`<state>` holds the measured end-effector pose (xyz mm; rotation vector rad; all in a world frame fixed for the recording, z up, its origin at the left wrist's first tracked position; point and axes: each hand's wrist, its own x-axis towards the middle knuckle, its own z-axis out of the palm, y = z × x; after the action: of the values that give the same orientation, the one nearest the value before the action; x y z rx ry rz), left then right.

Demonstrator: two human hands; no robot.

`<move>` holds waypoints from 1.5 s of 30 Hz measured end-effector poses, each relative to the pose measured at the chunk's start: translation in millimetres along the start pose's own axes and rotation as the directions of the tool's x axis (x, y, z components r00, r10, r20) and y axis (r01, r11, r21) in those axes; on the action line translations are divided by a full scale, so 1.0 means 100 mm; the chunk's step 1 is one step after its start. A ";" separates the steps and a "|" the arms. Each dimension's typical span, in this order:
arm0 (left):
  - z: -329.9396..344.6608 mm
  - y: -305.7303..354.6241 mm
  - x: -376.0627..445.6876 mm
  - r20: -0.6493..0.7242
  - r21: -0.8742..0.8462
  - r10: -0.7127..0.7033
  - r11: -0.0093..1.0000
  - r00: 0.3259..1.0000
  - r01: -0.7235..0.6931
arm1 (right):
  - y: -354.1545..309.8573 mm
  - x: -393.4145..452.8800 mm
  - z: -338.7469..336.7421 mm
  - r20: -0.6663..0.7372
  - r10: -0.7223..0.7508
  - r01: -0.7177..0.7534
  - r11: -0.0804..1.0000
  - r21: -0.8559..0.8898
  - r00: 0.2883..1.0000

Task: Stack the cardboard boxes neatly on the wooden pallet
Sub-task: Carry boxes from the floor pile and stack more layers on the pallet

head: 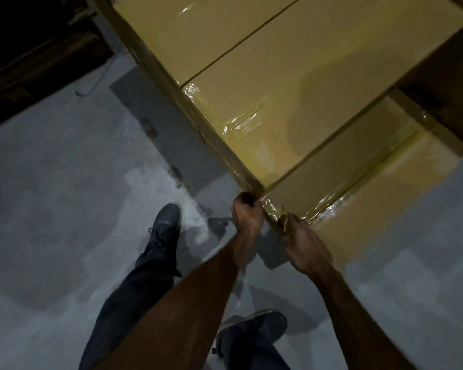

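Cardboard box [292, 108] | no legible labels | both hands' fingers [245, 202] clamped on corner

Grey concrete floor [51, 196], dark shoes [166, 225], dim wooden clutter [32, 57] at far left.

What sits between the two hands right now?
In the head view, only the near corner edge of the low cardboard box, under glossy tape, spans between the left hand and right hand. Both grip it.
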<state>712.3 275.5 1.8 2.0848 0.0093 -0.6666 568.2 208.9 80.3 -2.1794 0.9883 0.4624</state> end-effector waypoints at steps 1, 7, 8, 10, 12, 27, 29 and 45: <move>0.02 -0.02 0.01 -0.007 0.004 0.004 1.000 1.000 -0.004 | 0.02 0.01 -0.01 0.007 -0.003 0.003 1.000 -0.019 1.000; 0.02 -0.07 0.02 0.012 0.022 0.075 0.997 0.997 -0.076 | 0.07 0.13 -0.01 0.040 -0.035 0.037 0.997 -0.070 0.999; 0.02 -0.09 0.02 0.010 0.020 0.085 0.996 0.996 -0.085 | 0.06 0.14 0.00 0.035 -0.038 0.040 0.997 -0.069 0.999; 0.03 -0.17 0.05 -0.008 0.035 0.105 0.994 0.994 -0.105 | 0.06 0.17 0.02 0.026 -0.030 0.032 0.997 -0.065 0.999; 0.05 -0.22 0.07 -0.023 0.059 0.120 0.991 0.993 -0.118 | 0.08 0.17 0.03 0.036 -0.030 0.033 0.997 -0.072 0.999; -0.36 1.16 -0.98 0.285 0.318 -0.289 0.928 0.914 0.194 | -0.21 -0.43 -0.71 -0.084 0.307 -0.227 0.837 0.498 0.948; -0.49 1.57 -1.19 0.463 0.362 -0.005 0.914 0.886 -0.183 | -0.21 -0.58 -0.89 -0.085 0.372 -0.251 0.761 0.598 0.924; 0.54 3.54 0.35 0.864 0.194 0.493 -0.144 0.099 -0.970 | -0.13 0.65 -1.95 -0.120 0.547 -0.106 0.363 0.926 0.828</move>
<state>807.5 19.9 236.0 1.9167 -2.2946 -0.3315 626.9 42.4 185.9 -1.0383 1.4869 -0.3793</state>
